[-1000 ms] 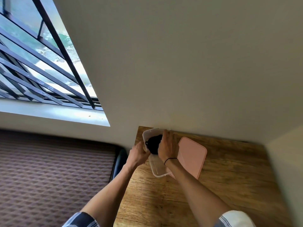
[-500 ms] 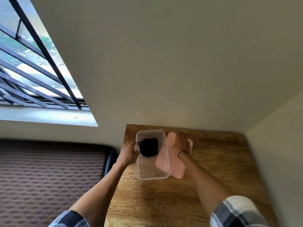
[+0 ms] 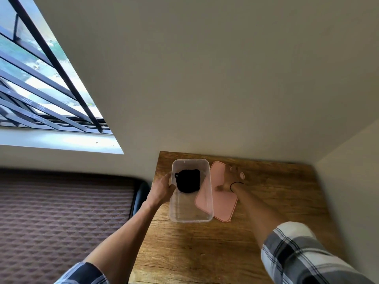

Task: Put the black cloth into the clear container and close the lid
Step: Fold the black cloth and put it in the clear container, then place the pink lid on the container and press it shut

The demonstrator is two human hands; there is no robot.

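The clear container (image 3: 209,201) stands open on the wooden table (image 3: 205,253) near its far left corner. The black cloth (image 3: 188,180) lies bunched inside it, at the far end. My left hand (image 3: 162,189) grips the container's left wall. The pink lid (image 3: 223,203) lies flat on the table to the right of the container, its left edge tucked under it. My right hand (image 3: 228,177) rests on the lid's far end, fingers spread over it; whether it grips the lid I cannot tell.
The table sits in a corner, with a wall just behind it and another on the right. Left of the table are a dark chair back (image 3: 139,193) and a quilted brown mattress (image 3: 61,212). A barred window (image 3: 41,89) is at upper left.
My right hand left the cloth in the container and moved right onto the pink lid. The container now lies straight with the cloth fully visible. My view has shifted.
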